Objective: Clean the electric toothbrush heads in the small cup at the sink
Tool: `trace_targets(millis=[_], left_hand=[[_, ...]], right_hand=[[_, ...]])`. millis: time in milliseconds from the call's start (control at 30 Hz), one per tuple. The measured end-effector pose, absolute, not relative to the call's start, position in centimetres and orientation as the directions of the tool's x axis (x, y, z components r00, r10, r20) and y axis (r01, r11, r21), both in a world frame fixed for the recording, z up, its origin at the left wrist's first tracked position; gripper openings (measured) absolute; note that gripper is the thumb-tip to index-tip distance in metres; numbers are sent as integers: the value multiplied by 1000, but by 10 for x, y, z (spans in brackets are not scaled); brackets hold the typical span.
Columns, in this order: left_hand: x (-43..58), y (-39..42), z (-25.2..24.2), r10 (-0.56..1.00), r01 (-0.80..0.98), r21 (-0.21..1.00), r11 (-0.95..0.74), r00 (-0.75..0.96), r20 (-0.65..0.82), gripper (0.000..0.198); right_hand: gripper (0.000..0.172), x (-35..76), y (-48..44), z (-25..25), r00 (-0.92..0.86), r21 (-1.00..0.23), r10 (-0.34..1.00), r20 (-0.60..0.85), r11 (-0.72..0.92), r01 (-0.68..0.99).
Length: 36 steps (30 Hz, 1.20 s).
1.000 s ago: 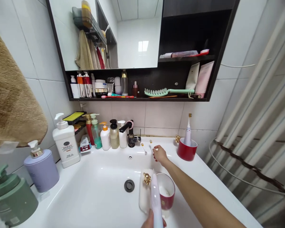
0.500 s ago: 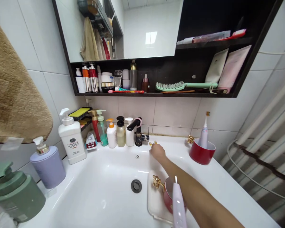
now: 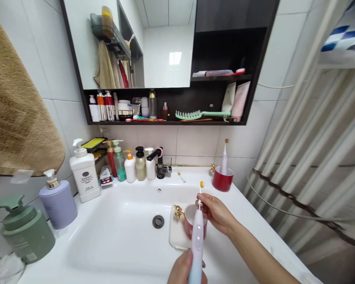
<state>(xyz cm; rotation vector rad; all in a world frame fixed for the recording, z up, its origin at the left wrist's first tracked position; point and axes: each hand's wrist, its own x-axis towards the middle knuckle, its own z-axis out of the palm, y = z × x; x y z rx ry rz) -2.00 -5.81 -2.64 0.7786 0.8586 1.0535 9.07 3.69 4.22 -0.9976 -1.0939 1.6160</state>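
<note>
My left hand (image 3: 181, 269) is wrapped round the handle of an electric toothbrush (image 3: 198, 232), which stands upright above the basin's near right part. Just over its bare metal tip, my right hand (image 3: 214, 209) pinches a toothbrush head (image 3: 200, 189) with yellowish bristles. Whether the head touches the shaft I cannot tell. Behind the handle, a pink-red cup (image 3: 189, 221) with a gold handle sits on a white tray (image 3: 177, 236). A second brush head (image 3: 181, 176) lies on the sink ledge right of the black faucet (image 3: 159, 165).
At the back right a red cup (image 3: 223, 181) holds another electric toothbrush (image 3: 224, 161). Several pump bottles line the basin's back and left, including a purple one (image 3: 58, 205). Above hangs a dark cabinet (image 3: 165, 123) with a mirror. White pipes (image 3: 284, 130) run along the right.
My right hand has come back from the sink ledge with a brush head, now over the toothbrush handle. The handle has shifted left and up, and my left hand has come into view.
</note>
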Motion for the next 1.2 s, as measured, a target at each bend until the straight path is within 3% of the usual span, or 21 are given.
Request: trace_targets(millis=[133, 233, 400, 667, 1200], left_hand=[[-17, -65, -21, 933, -357, 889, 287, 314, -175, 47], [-16, -67, -19, 929, -320, 905, 280, 328, -171, 47], [-17, -70, -14, 938, -255, 933, 253, 301, -172, 51], [-17, -67, -24, 932, -347, 896, 277, 323, -163, 52], [-18, -70, -21, 921, -465, 832, 302, 367, -130, 46]], right_hand=[[20, 97, 17, 43, -197, -882, 975, -105, -183, -434], [20, 98, 11, 48, -157, -868, 984, -78, -145, -476], [22, 100, 5, 54, -141, -902, 989, -36, -92, -421], [25, 95, 1, 57, -75, -966, 997, 36, 15, -260], [26, 88, -6, 58, -247, -974, 968, 35, -23, -225]])
